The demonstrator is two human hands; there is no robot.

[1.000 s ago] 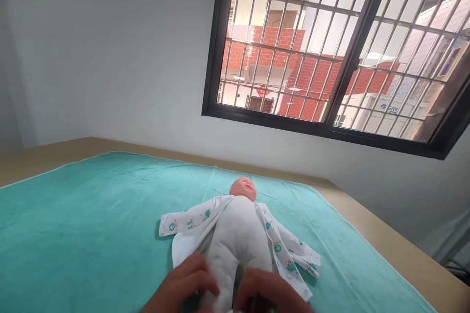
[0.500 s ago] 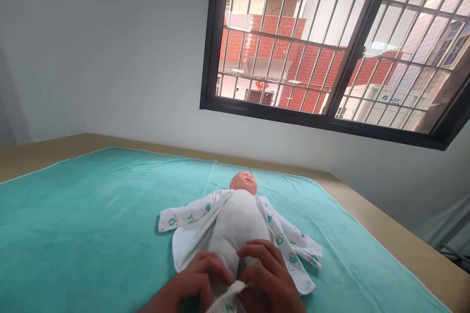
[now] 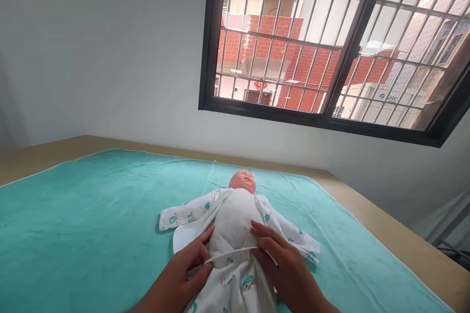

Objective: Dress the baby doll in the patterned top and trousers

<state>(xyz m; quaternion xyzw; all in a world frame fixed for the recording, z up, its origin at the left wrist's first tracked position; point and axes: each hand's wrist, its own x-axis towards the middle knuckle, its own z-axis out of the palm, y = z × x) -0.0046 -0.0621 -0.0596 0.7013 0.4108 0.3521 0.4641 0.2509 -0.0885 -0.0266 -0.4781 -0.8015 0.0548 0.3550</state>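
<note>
A baby doll [image 3: 235, 215] lies on its back, head away from me, its white cloth belly bare. White printed pants [image 3: 235, 279] cover its lower body, with the waistband across the lower belly. My left hand [image 3: 191, 264] pinches the waistband at its left end between thumb and fingers. On the other end, my right hand [image 3: 282, 264] grips the band, its upper fingers resting against the doll's side. The doll's arms are in a white printed shirt [image 3: 187, 212] that hangs open at the front. The doll's feet are out of view.
A turquoise cloth [image 3: 91, 225] with a pale edge covers the wooden tabletop [image 3: 389, 220]. Behind the table stands a grey wall [image 3: 110, 58] with a barred, dark-framed window [image 3: 275, 107]. Some dark items [image 3: 453, 254] show at the far right edge.
The pants' waistband has come up from the doll's legs to its lower belly. Both hands moved up with it and spread apart to its two sides.
</note>
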